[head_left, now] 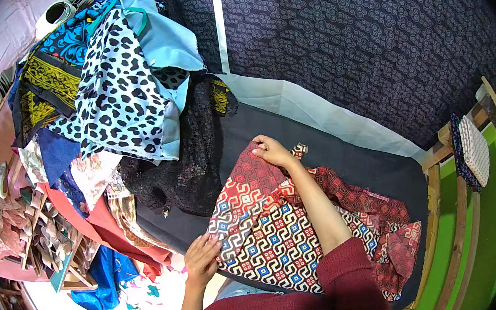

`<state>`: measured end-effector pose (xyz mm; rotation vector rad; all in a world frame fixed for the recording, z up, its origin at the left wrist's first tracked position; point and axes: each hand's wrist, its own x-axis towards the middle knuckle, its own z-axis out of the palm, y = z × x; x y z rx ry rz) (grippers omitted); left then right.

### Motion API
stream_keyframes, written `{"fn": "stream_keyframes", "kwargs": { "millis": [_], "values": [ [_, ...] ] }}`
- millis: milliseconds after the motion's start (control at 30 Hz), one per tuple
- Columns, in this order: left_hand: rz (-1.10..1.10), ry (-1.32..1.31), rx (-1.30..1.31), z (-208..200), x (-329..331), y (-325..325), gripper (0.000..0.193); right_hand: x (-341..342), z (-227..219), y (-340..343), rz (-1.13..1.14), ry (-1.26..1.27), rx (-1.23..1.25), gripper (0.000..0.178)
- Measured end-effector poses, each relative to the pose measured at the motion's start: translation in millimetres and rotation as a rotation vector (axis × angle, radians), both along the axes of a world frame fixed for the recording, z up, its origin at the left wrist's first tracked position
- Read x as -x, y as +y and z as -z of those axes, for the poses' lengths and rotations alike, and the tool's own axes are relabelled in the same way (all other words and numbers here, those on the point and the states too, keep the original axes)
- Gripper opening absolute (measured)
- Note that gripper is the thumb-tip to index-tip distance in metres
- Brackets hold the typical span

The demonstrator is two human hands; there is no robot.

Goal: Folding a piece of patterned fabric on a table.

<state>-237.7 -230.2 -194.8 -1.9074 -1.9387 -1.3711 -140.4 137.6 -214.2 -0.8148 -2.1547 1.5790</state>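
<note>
A piece of patterned fabric [287,239], red, cream, black and blue in an interlocking geometric print, lies over a dark padded board in front of me. Its left part is turned over and shows a redder, paler face. At the upper corner of this part, my right hand [271,153] pinches the cloth between thumb and fingers. Lower down, my left hand [202,259] has its fingers closed at the left edge. That edge runs nearly straight between both hands. Toward the right end, the fabric is bunched in loose folds.
The dark board [329,141] has a wooden frame [431,219] at its right end. A heap of cloth, with a spotted white-and-black piece [124,89] on top, stands at left. Below it is a rack of small curved pieces [52,237]. Dark patterned cloth [358,45] spreads beyond.
</note>
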Motion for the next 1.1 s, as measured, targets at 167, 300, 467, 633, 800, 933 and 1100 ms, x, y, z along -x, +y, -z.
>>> {"fn": "stream_keyframes", "kwargs": {
  "millis": [167,300,467,633,800,933,1100],
  "values": [
    [0.083,0.115,0.111,1,8,-20,0.035,0,-4,-16,0.084,-0.056,-0.328,0.029],
    [0.141,0.152,0.075,4,0,-35,0.029,1,-8,-21,0.189,-0.098,-0.449,0.026],
    [-0.054,0.015,-0.012,12,-18,-41,0.035,1,-8,-16,0.255,-0.085,-0.407,0.03],
    [-0.392,-0.237,0.237,-10,-16,-21,0.048,16,-26,-25,0.132,-0.413,-0.308,0.044],
    [-0.44,-0.056,0.228,-12,-7,-38,0.046,9,-15,-18,0.354,-0.269,-0.454,0.034],
    [-0.408,0.124,0.113,-15,-11,-56,0.042,15,-21,-35,0.382,-0.342,-0.561,0.031],
    [-0.394,0.078,0.196,-2,-14,-59,0.043,15,-28,-43,0.387,-0.398,-0.632,0.033]
  ]
}}
